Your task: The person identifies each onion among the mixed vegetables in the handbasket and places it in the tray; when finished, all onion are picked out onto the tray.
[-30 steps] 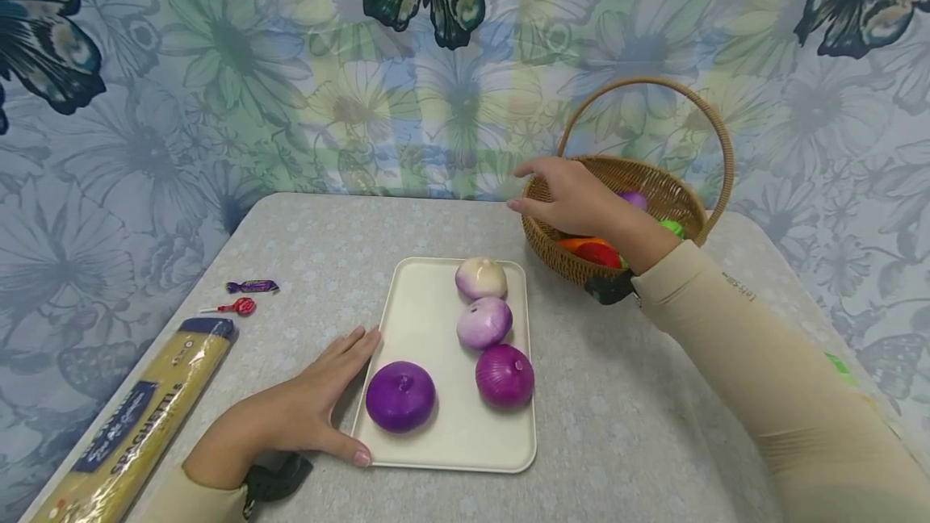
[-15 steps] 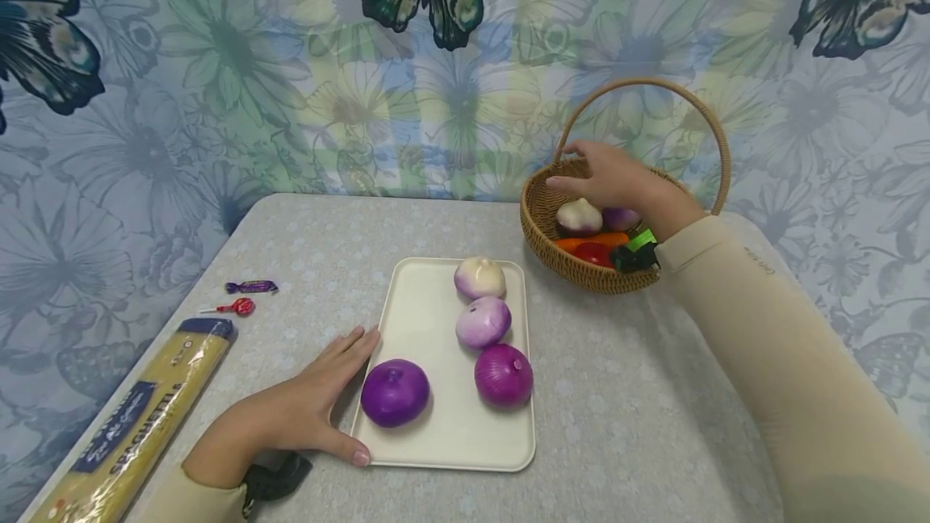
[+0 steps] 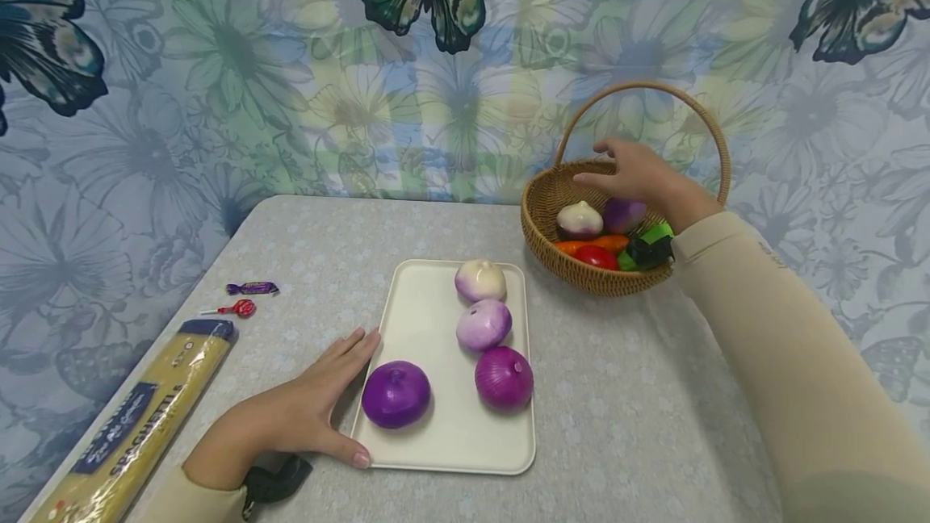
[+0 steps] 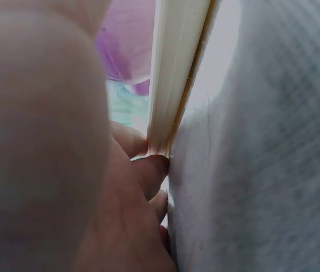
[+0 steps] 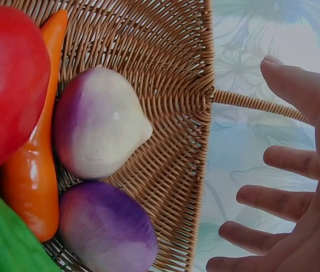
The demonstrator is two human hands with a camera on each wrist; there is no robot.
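Observation:
A cream tray (image 3: 436,313) lies on the table with several onions: a white-purple one (image 3: 480,279), a pale purple one (image 3: 483,324), a magenta one (image 3: 504,378) and a deep purple one (image 3: 395,393). My left hand (image 3: 305,410) lies flat, fingers straight, pressed against the tray's left edge (image 4: 174,73). My right hand (image 3: 635,172) hovers open over the wicker basket (image 3: 574,265), fingers spread (image 5: 285,201), holding nothing. In the basket lie a white-purple onion (image 5: 100,122), a purple onion (image 5: 106,226), a carrot (image 5: 32,170), a tomato (image 5: 7,79) and something green (image 5: 1,243).
A spaghetti packet (image 3: 131,426) lies at the table's left front edge. Two wrapped sweets (image 3: 250,287) (image 3: 240,307) sit beyond it. A flowered cloth with butterflies hangs behind the table. The basket's handle (image 3: 647,91) arches over my right hand.
My right hand has moved from the basket's near rim to above its inside, uncovering the white-purple onion there. The left hand and tray have stayed put.

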